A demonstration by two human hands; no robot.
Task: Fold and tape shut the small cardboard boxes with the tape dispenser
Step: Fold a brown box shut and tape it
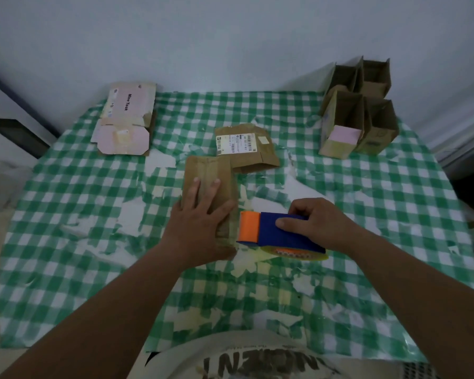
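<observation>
So the left hand [200, 214] is lying flat on top of a small brown cardboard box [209, 184] in the middle of the table, fingers straight and spread, just pressing down on it, not curled around anything. The box runs away from the person, and the fingertips reach about halfway up its top face, so the far half sticks out past them. The right hand [316, 224] is wrapped around the tape dispenser [274, 231], thumb across the blue body and the other fingers curled over the far side. Its orange front end is touching the box's right edge, down near the left thumb. Everything sits on a green checked tablecloth [381, 192] with patches torn off. Further back there's a flat box with a label [245, 147], flattened pink-printed cartons [125, 120] at back left, and open boxes [359, 113] standing at back right.
</observation>
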